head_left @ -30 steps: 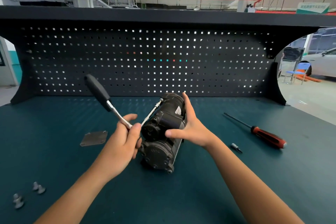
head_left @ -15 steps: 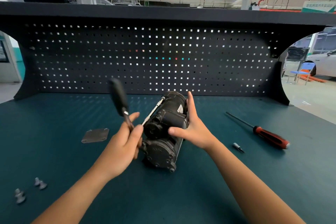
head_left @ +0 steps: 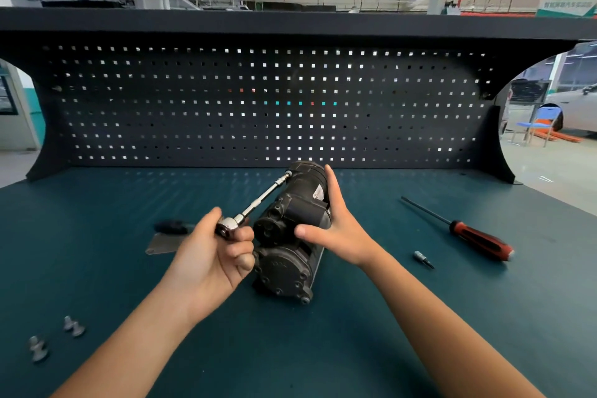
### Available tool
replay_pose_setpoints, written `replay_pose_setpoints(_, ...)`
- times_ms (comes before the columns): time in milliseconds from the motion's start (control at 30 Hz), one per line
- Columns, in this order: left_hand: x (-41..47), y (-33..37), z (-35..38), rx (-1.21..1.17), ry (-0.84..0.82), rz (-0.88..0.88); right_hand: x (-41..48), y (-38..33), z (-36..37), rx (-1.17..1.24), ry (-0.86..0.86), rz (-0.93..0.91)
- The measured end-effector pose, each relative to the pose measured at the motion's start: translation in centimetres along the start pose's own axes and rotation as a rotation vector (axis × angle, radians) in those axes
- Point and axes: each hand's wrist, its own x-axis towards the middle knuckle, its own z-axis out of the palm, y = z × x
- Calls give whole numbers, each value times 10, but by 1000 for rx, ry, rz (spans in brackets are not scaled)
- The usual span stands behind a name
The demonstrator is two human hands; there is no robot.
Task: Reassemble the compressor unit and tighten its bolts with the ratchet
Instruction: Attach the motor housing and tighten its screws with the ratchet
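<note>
Where the green bench (head_left: 355, 349) lies nearest me, bolts (head_left: 38, 349) sit left in two small clusters. Left hand (head_left: 213, 255) curls round the ratchet (head_left: 227, 226); right hand (head_left: 336, 229), fingers straight, presses the compressor (head_left: 284, 265) lying mid-bench. One plate (head_left: 161, 244) sits partly behind the left hand. One bit (head_left: 423, 258) and one screwdriver (head_left: 478, 239) lie right. Pegboard (head_left: 258, 107) and workshop hall beyond.

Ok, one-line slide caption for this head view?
Left hand grips the ratchet, its extension at the compressor, which the right hand steadies on the bench.
</note>
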Motion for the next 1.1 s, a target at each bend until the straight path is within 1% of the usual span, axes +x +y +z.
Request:
replay_pose_setpoints(33,0,1,0,209,49,84,0,0,0,5,3,-1)
replay_pose_setpoints(67,0,3,-1,495,100,206,0,0,1,9,5,0)
replay_pose_setpoints(100,0,4,-3,822,145,367,0,1,1,13,8,2)
replay_pose_setpoints(133,-1,4,-7,1149,154,565,0,2,2,15,12,4)
replay_pose_setpoints(167,-3,4,-8,1471,113,715,0,3,3,26,15,2)
replay_pose_setpoints(200,-6,2,-9,1711,54,821,0,5,3,54,18,0)
replay_pose_setpoints(233,-10,-1,-7,1868,9,872,0,6,3,97,20,3)
replay_pose_setpoints(267,-12,-4,-4,1953,-13,898,-1,8,2,122,20,15)
replay_pose_setpoints(300,-12,-6,-1,1982,-12,916,-1,8,2,112,19,26)
replay_pose_setpoints(367,-11,-6,1,1965,28,980,-3,8,1,65,29,31)
replay_pose_setpoints(467,-14,-5,-2,1952,13,1099,-1,8,1,89,32,30)
replay_pose_setpoints(567,-12,-7,-5,1963,48,1121,-2,6,3,117,18,0)
replay_pose_setpoints(667,-10,-8,-5,1899,150,1107,-2,7,2,67,18,-48)
replay_pose_setpoints(767,-6,-7,-6,1804,275,992,-3,3,4,51,52,-41)
replay_pose_setpoints(833,-2,-8,-7,1644,294,892,-4,2,4,51,49,-29)
replay_pose_setpoints(900,2,-8,-7,1377,254,742,-4,3,4,56,41,-28)
replay_pose_setpoints(967,7,-4,-7,1102,225,545,-4,4,3,67,36,-37)
replay_pose_setpoints(1100,6,9,-8,409,122,76,-3,3,4,55,31,-39)
